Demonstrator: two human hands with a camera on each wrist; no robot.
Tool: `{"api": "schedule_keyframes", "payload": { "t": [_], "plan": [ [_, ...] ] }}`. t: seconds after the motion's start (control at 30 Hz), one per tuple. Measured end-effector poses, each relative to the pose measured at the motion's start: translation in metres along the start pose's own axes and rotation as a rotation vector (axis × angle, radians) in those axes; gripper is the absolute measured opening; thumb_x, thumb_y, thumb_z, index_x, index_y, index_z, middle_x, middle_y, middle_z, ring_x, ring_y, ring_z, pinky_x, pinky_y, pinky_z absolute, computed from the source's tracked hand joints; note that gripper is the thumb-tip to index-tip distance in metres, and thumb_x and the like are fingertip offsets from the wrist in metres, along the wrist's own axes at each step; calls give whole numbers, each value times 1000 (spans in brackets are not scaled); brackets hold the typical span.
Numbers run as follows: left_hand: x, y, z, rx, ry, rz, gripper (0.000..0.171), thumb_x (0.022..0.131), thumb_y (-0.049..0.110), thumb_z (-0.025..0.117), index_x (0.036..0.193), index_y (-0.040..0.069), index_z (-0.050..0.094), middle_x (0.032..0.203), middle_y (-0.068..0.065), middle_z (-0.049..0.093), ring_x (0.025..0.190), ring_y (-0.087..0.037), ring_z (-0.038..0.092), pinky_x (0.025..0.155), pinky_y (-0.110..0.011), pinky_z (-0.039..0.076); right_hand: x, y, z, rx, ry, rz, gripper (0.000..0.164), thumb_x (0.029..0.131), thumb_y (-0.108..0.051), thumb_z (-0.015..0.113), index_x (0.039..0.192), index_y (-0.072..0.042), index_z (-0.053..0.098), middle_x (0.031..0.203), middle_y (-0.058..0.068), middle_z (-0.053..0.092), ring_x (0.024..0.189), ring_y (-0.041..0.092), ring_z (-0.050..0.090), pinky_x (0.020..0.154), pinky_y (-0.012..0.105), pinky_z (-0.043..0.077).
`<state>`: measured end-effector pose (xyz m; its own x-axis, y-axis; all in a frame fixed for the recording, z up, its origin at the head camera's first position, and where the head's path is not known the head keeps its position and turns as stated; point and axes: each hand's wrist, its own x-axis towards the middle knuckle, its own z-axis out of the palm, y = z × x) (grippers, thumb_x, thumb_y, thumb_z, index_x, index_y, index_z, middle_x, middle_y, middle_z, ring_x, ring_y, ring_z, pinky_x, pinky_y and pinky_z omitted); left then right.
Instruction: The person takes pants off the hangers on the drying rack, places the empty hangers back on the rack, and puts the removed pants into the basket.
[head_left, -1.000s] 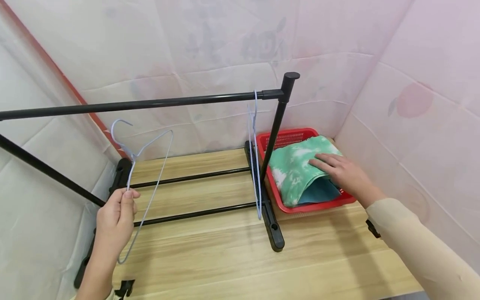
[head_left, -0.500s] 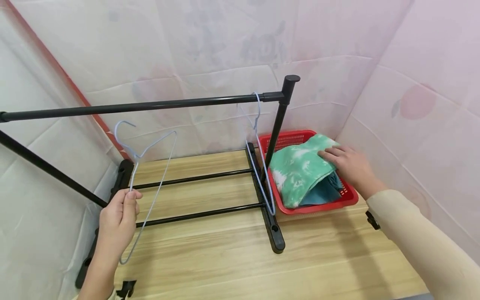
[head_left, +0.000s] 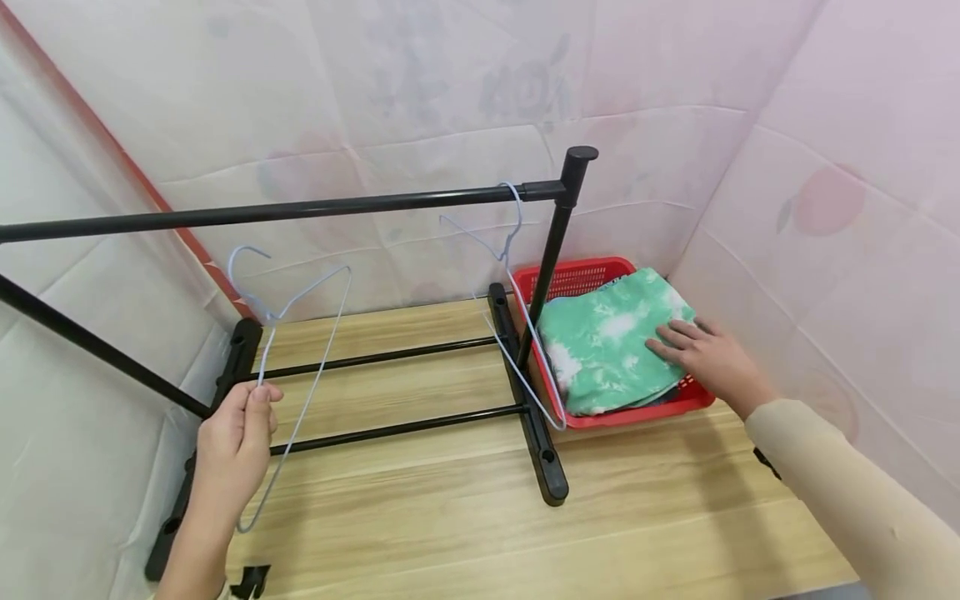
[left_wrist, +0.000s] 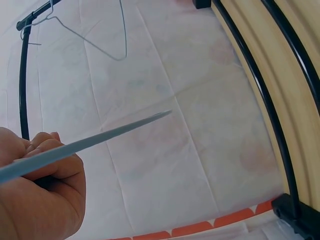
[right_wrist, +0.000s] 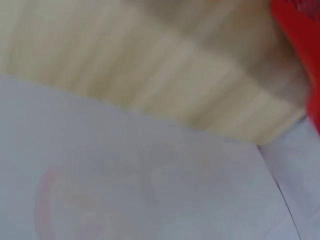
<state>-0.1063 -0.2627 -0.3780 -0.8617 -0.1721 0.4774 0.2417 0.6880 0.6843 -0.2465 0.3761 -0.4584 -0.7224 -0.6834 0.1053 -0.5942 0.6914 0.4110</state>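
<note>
My left hand (head_left: 234, 442) pinches one side of a light-blue wire hanger (head_left: 305, 408), held upright below the rack's top bar with its hook free. In the left wrist view the curled fingers (left_wrist: 55, 165) show beside the hanger wire (left_wrist: 100, 137). With its fingers spread, my right hand (head_left: 708, 358) rests on a green and white tie-dye cloth (head_left: 611, 333), which lies folded in a red plastic basket (head_left: 573, 271). Darker cloth peeks out beneath it. The right wrist view is blurred and shows only part of the basket (right_wrist: 302, 45), not the hand.
A black clothes rack (head_left: 360, 204) stands on the wooden table (head_left: 450, 517), its right post in front of the basket. Another light-blue hanger (head_left: 517, 250) hangs at the right end of its bar. Pale sheets (head_left: 450, 100) wall in the back and sides.
The green cloth's lifted front edge has come down flat, covering the blue cloth. My right hand has shifted slightly right. The hanging hanger has swivelled on the bar. My left hand keeps its hold.
</note>
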Motion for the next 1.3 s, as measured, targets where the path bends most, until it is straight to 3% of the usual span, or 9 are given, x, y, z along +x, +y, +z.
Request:
{"api": "schedule_keyframes", "payload": {
  "t": [0.23,0.4,0.53,0.7,0.87,1.0,1.07,1.17,1.3],
  "plan": [
    [-1,1,1,-1,-5,-3,22,106,14,47,98,2,64,61,3,47,46,-7,37,47,-21,32,23,-25,3,-1,-81,120,54,74,3,83,123,-14,69,126,14,63,119,37,54,98,58,43],
    [0,-1,3,-8,-1,-4,22,106,13,48,99,2,65,62,4,48,47,-7,37,48,-21,32,34,-30,2,24,-162,211,48,77,3,81,120,-15,70,122,13,63,117,37,54,98,61,41],
    [-1,-4,3,-1,16,-5,21,106,12,48,98,3,65,61,5,47,48,-6,38,49,-20,32,36,-27,-4,131,-179,301,45,79,4,78,119,-15,72,125,14,65,120,39,55,100,64,41],
    [-1,-1,5,-14,-1,-1,22,106,13,47,98,2,64,61,4,48,49,-7,39,49,-20,33,34,-25,-14,297,-172,428,48,75,7,74,119,-12,73,125,18,66,118,41,58,92,63,47],
    [0,0,6,-11,0,9,22,107,14,47,97,3,64,61,4,49,49,-6,40,50,-20,34,27,-39,-10,211,-261,370,56,77,-1,79,130,-12,64,139,21,55,132,43,45,103,73,31],
    [2,1,8,-18,3,25,21,106,12,48,97,3,65,61,5,49,48,-5,40,49,-20,34,29,-45,-18,243,-349,339,62,80,-12,70,141,-11,56,148,26,44,141,48,33,107,78,14],
    [1,2,8,-22,1,19,21,106,12,48,97,4,65,60,5,48,47,-6,38,48,-20,33,36,-49,-25,331,-333,339,60,84,-18,63,143,-9,54,148,27,44,141,50,31,108,77,12],
    [0,4,9,-25,-8,6,21,106,13,48,97,4,65,60,4,48,46,-6,37,47,-21,33,49,-66,-28,482,-237,340,53,99,-33,51,146,-8,49,147,28,45,141,53,30,110,74,16],
    [-1,4,11,-28,-22,3,22,107,14,47,97,4,64,60,3,49,45,-7,37,45,-22,32,63,-93,-17,609,-172,379,67,103,-55,41,154,-12,37,155,30,31,144,57,18,110,75,14]
  ]
}}
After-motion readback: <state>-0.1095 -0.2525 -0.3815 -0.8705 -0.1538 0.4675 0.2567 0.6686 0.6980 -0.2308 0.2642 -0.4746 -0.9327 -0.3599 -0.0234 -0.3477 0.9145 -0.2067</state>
